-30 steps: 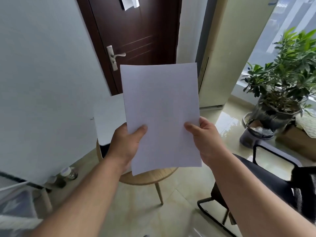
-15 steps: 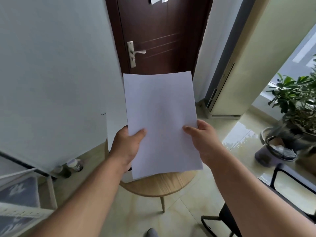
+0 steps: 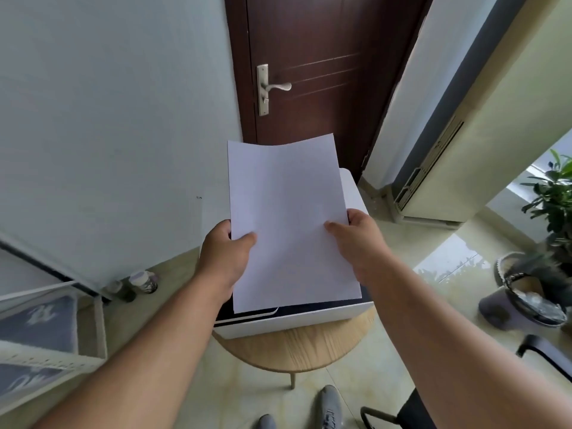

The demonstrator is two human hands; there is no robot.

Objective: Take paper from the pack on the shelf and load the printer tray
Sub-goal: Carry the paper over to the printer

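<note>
I hold a thin stack of white paper (image 3: pixel 288 218) in front of me with both hands. My left hand (image 3: pixel 224 257) grips its left edge, thumb on top. My right hand (image 3: pixel 360 239) grips its right edge the same way. The paper hangs above a white printer (image 3: pixel 354 196) with a dark front slot (image 3: pixel 309 306); most of the printer is hidden behind the sheets. The printer rests on a round wooden stool (image 3: pixel 297 348).
A dark brown door (image 3: pixel 318 69) stands behind the printer, a pale wall to the left. A white wire shelf (image 3: pixel 52 323) with grey packs is at the lower left. A potted plant (image 3: pixel 554 196) and a black chair frame (image 3: pixel 544 357) sit on the right.
My view has swung left and down, bringing the printer under the paper. Both hands keep the same grip and the sheets have tilted flatter and lower toward the printer.
</note>
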